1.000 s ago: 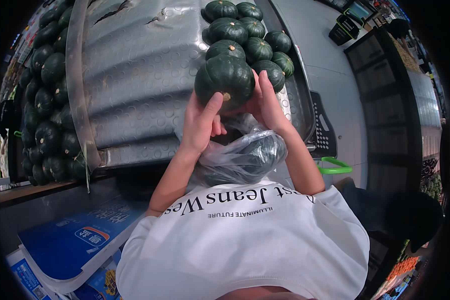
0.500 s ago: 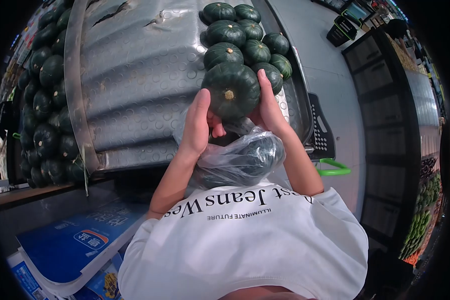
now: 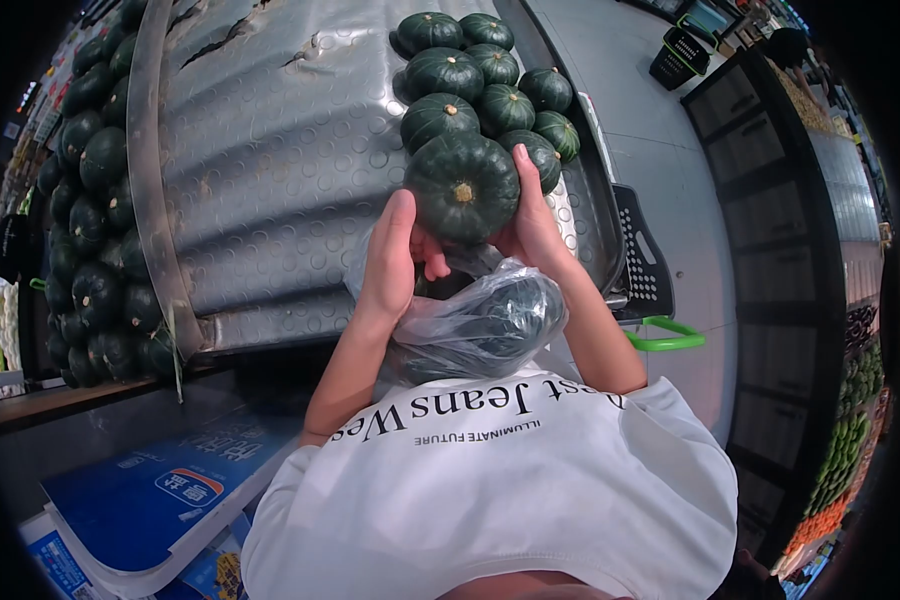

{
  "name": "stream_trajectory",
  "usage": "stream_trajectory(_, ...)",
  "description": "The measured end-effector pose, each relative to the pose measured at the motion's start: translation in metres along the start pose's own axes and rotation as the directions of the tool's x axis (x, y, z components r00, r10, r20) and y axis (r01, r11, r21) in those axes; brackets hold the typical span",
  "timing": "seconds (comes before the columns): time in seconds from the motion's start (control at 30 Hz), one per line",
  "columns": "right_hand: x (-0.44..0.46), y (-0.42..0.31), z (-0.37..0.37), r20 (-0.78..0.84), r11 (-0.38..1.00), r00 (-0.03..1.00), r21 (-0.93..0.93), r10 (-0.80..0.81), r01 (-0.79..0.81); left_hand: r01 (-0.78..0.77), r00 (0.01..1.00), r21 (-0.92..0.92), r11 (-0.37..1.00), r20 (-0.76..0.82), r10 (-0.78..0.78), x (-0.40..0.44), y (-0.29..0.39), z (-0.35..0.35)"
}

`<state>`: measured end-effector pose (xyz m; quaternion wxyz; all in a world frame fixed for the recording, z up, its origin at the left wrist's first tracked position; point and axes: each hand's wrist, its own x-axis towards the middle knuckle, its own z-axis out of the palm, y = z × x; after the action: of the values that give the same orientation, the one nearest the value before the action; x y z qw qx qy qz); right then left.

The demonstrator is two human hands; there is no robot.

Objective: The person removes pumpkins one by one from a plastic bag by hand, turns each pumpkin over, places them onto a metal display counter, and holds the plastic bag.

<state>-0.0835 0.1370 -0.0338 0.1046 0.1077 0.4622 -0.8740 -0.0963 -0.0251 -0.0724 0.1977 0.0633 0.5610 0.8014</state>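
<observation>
A round dark green pumpkin with a pale stem scar is held between my two hands. My left hand supports its lower left side, with some fingers curled underneath. On the right side, my right hand grips it with one digit reaching up along the skin. Just below, against my shirt, lies a clear plastic bag with dark green pumpkin showing through it. The bag's upper part is close to my wrists; whether my fingers hold it is hidden.
More green pumpkins sit on the grey dimpled display mat, and a pile of pumpkins stands at left. A black basket with a green handle is at right. Blue cartons lie lower left.
The held pumpkin and my hands sit slightly lower in view, with the pumpkin still between both hands. The display has shifted slightly in view as the camera moved.
</observation>
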Motion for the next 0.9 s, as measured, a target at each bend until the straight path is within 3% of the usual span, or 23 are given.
stream_trajectory(0.2, -0.001, 0.002, -0.003, -0.058, 0.998, 0.998, 0.061, -0.008, 0.011, -0.006, 0.999, 0.053, 0.999, 0.039, 0.003, -0.004, 0.007, 0.003)
stream_trajectory(0.33, 0.0, 0.006, -0.013, 0.033, 0.999, 0.999, -0.049, -0.014, 0.016, -0.026, 0.996, -0.003, 1.0, 0.08, 0.026, -0.004, 0.002, 0.0)
stream_trajectory(0.47, -0.003, 0.006, -0.014, 0.18, 0.967, 0.956, -0.056, -0.234, 0.247, -0.061, 0.979, -0.086, 0.994, 0.189, 0.076, -0.005, -0.001, -0.003)
stream_trajectory(0.63, 0.002, 0.009, -0.027, 0.317, 0.884, 0.864, -0.132, -0.392, 0.449, -0.099, 0.986, -0.103, 0.99, 0.128, 0.111, -0.007, -0.004, -0.003)
stream_trajectory(0.67, 0.001, 0.009, -0.025, 0.321, 0.903, 0.867, -0.074, -0.38, 0.423, -0.093, 0.988, -0.113, 0.989, 0.115, 0.106, -0.007, -0.005, -0.003)
stream_trajectory(0.77, 0.0, 0.005, -0.019, 0.357, 0.856, 0.845, -0.186, -0.399, 0.482, -0.127, 0.969, -0.156, 0.98, 0.191, 0.156, -0.007, -0.005, -0.007)
stream_trajectory(0.9, -0.008, 0.001, -0.017, 0.379, 0.867, 0.841, -0.162, -0.387, 0.472, -0.215, 0.948, -0.191, 0.958, 0.194, 0.252, -0.015, 0.004, -0.001)
